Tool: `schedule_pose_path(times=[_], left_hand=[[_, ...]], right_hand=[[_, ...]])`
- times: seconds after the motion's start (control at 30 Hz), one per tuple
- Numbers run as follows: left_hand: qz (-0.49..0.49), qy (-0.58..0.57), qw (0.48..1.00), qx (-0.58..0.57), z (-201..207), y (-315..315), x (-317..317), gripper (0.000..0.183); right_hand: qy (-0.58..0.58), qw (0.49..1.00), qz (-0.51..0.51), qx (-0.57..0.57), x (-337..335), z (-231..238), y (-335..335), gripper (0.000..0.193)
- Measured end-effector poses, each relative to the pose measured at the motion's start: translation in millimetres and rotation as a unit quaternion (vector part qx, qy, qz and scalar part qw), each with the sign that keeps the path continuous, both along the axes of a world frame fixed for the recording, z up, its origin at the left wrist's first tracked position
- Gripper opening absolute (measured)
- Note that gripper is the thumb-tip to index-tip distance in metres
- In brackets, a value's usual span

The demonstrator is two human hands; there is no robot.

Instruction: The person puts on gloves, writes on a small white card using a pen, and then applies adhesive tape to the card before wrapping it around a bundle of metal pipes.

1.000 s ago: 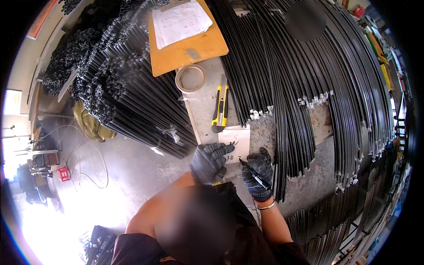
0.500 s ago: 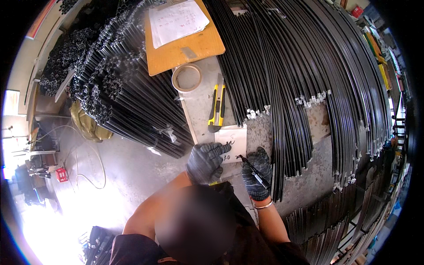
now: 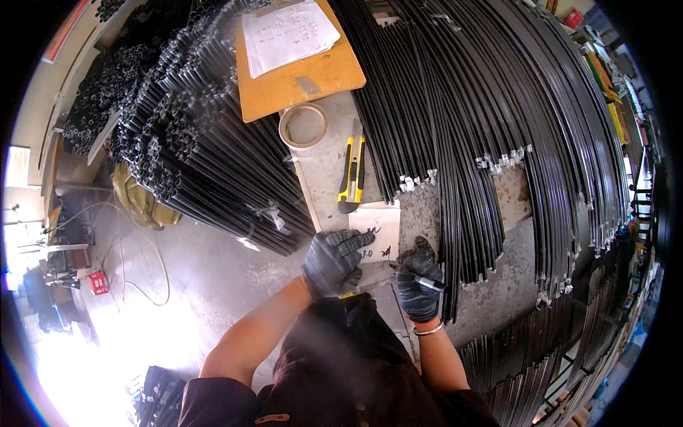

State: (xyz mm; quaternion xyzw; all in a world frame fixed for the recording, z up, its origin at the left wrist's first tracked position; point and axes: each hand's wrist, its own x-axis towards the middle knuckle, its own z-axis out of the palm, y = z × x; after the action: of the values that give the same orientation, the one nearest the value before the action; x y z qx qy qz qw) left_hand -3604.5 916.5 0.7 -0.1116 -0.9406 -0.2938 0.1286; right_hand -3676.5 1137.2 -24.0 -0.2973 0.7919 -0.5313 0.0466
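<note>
White paper label (image 3: 377, 229) lies on our grey surface (image 3: 324, 171). Our gloved left hand (image 3: 333, 261) presses it, fingers spread. Our right hand (image 3: 418, 285) pinches a pen (image 3: 425, 282).

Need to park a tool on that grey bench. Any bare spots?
Bare grey benchtop shows between the beige tape roll and the yellow utility knife. A second patch lies right of the white paper slip, between rod ends. Elsewhere the long black rods and the wooden clipboard crowd it.

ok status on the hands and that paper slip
Left hand flat on paper slip. Right hand holds pen. Utility knife lies just beyond.
</note>
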Motion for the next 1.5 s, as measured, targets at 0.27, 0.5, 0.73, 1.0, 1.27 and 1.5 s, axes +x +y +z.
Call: schedule_pose_path(times=[0.27, 0.5, 0.73, 1.0, 1.27, 1.5], left_hand=[[-0.008, 0.009, 1.000, 0.006, 4.2, 0.5, 3.0, 0.030], [0.029, 0.007, 0.999, 0.035, 50.6, 6.9, 10.3, 0.034], [0.001, 0.004, 0.997, 0.073, 60.2, 16.7, 4.4, 0.037], [-0.054, -0.177, 0.982, 0.039, 71.2, 19.8, 14.7, 0.037], [-0.070, -0.076, 0.969, 0.225, 103.2, 8.2, 29.5, 0.031], [0.112, -0.221, 0.963, 0.105, 105.1, 13.4, 37.3, 0.024]], right_hand=[[-0.358, 0.871, -0.020, -0.337, -1.8, 11.4, 1.0, 0.024], [-0.271, 0.948, 0.085, -0.146, 6.1, 79.1, -17.2, 0.018], [-0.059, 0.991, 0.121, -0.005, 5.5, 89.7, -18.0, 0.024], [-0.232, 0.960, 0.150, -0.049, 8.4, 106.9, -3.3, 0.030], [-0.012, 0.965, 0.225, 0.132, -2.4, 144.5, 11.6, 0.023], [0.101, 0.922, 0.334, 0.168, 5.1, 144.1, -4.1, 0.032]])
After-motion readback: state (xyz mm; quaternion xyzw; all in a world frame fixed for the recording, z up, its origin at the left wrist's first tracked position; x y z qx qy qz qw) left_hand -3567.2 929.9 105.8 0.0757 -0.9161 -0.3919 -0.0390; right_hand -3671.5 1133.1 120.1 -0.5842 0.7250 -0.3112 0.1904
